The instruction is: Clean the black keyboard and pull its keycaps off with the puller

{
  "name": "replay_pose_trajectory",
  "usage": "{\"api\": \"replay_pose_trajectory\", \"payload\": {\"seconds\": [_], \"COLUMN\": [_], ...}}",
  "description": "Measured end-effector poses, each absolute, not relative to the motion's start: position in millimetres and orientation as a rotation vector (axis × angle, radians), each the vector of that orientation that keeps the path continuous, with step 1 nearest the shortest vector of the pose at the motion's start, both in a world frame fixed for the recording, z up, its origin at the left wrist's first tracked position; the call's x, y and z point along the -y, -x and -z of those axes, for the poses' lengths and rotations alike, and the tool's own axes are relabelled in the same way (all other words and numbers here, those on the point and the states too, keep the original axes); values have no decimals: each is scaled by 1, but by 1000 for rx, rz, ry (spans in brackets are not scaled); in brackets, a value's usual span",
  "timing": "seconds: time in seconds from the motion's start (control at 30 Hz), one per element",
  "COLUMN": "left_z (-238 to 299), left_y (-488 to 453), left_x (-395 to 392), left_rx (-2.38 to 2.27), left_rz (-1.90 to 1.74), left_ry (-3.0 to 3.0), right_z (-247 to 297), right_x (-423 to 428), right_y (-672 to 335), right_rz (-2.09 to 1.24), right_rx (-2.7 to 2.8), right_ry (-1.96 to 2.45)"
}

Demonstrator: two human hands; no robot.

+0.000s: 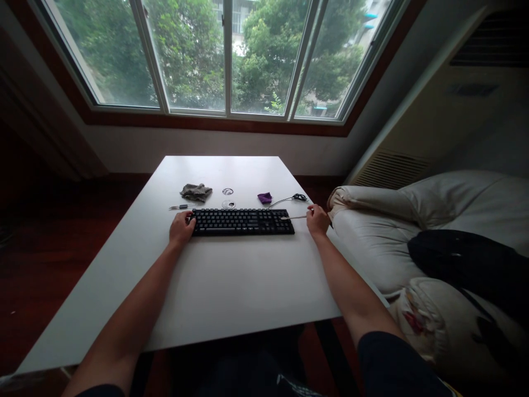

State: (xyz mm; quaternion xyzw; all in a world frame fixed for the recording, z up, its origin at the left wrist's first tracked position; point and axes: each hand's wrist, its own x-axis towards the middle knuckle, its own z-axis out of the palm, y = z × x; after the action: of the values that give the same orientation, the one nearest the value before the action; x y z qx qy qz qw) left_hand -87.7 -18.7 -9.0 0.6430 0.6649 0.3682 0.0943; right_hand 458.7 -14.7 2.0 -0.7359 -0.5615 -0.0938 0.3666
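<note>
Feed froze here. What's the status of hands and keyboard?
Left hand grips keyboard left end. Right hand holds thin tool at right end. Grey cloth lies behind, apart.

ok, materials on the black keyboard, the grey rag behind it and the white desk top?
Black rectangular keyboard: probably matte plastic, with no glare on the keys. Crumpled grey rag: soft cloth, folded and wrinkled. White desk top: smooth, low-sheen, likely laminate or painted board; the core is hidden. Left hand touches the keyboard's end; right hand holds a thin pale stick, material unclear.
</note>
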Motion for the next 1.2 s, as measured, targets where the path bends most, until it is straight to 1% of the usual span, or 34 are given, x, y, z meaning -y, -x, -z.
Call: {"api": "replay_pose_trajectory", "payload": {"seconds": [0.17, 0.37, 0.6, 0.93, 1.2], "left_z": [8, 11, 13, 15, 17], "left_y": [90, 91, 93, 98, 99], "left_x": [18, 18, 17, 17, 16], "left_rx": [-2040, -2071, -2048, -1973, -1976], "left_rz": [-1088, -1106, -1108, -1109, -1115], "left_ry": [-1905, -1894, -1874, -1860, -1862], "right_z": [0, 2, -1, -21, -32], "right_x": [18, 24, 15, 24, 33], "right_y": [-440, -442, -424, -462, -389], "right_rz": [236, 219, 263, 307, 199], "right_rx": [1471, 1553, 1653, 1635, 1840], "right_ry": [1904, 2097, 2086, 2251, 2277]}}
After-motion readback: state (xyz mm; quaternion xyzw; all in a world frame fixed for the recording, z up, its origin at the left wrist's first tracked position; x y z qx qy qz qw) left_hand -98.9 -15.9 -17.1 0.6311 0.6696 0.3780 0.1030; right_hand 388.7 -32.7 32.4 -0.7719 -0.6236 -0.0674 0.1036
